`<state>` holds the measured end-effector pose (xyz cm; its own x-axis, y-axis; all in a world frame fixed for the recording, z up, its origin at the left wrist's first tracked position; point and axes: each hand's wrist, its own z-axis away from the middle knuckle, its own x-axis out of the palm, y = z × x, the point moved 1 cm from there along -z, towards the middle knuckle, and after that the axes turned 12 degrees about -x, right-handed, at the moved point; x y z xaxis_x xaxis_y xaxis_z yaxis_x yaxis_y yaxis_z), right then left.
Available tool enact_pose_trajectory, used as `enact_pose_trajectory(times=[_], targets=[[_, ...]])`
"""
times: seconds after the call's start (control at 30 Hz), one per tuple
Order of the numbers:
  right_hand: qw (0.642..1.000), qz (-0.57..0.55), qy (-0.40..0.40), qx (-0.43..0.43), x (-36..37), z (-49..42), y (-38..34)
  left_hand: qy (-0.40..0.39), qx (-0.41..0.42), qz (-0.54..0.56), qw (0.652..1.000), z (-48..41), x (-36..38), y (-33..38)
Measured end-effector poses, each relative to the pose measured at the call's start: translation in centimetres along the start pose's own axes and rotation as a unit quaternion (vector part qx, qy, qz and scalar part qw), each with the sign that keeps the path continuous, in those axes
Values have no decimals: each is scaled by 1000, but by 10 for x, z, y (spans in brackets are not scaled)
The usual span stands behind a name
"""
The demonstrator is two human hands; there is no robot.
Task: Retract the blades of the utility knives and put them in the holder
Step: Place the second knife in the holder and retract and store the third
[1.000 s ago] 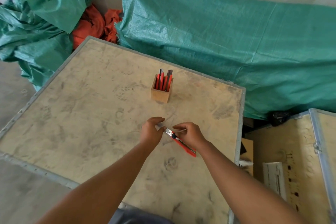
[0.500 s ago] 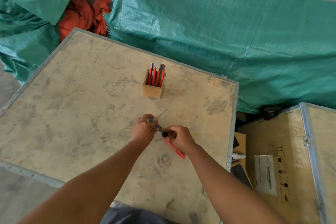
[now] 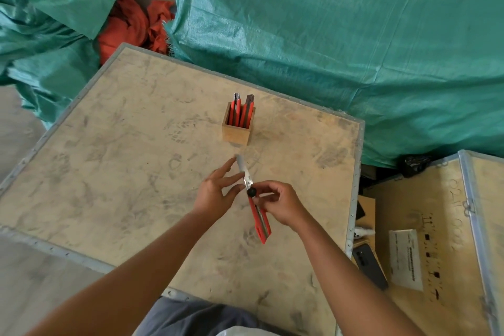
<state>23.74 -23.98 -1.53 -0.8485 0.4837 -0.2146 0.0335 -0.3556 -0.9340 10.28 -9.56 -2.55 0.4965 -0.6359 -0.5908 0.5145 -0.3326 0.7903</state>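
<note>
A red utility knife [image 3: 260,222] is held above the wooden crate top [image 3: 122,172]. My right hand [image 3: 281,206] grips its body near the black knob. Its silver blade [image 3: 243,170] sticks out far, pointing towards the holder. My left hand [image 3: 218,192] is beside the blade with fingers spread, fingertips touching the blade's side. The small square wooden holder [image 3: 236,135] stands upright further back, with several red utility knives [image 3: 241,112] standing in it.
Green tarpaulin [image 3: 327,49] covers bulk behind the crate, with orange cloth [image 3: 131,27] at the back left. A second crate [image 3: 431,240] lies to the right; a dark phone [image 3: 369,264] sits in the gap between them.
The knife has turned so its blade points towards the holder, and the blade now shows extended. My left hand has opened its fingers beside the blade.
</note>
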Motion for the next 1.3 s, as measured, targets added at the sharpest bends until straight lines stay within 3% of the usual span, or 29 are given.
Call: enact_pose_trajectory(times=[0.13, 0.3, 0.4, 0.7, 0.9, 1.3], targets=[[994, -90, 64, -25, -5, 11, -22, -49, -138, 123, 981, 40, -6, 23], [980, -141, 127, -66, -11, 28, -48, -181, -224, 290, 913, 92, -9, 42], [980, -126, 118, -102, -10, 41, -58, -170, -228, 346, 894, 107, -14, 47], [984, -68, 85, -143, -12, 70, -77, -181, -168, 370, 896, 131, -34, 55], [975, 113, 11, -192, -16, 85, -84, -178, -165, 391, 888, 140, -38, 54], [964, 192, -57, -175, -18, 112, -99, -172, -148, 391, 892, 147, -38, 66]])
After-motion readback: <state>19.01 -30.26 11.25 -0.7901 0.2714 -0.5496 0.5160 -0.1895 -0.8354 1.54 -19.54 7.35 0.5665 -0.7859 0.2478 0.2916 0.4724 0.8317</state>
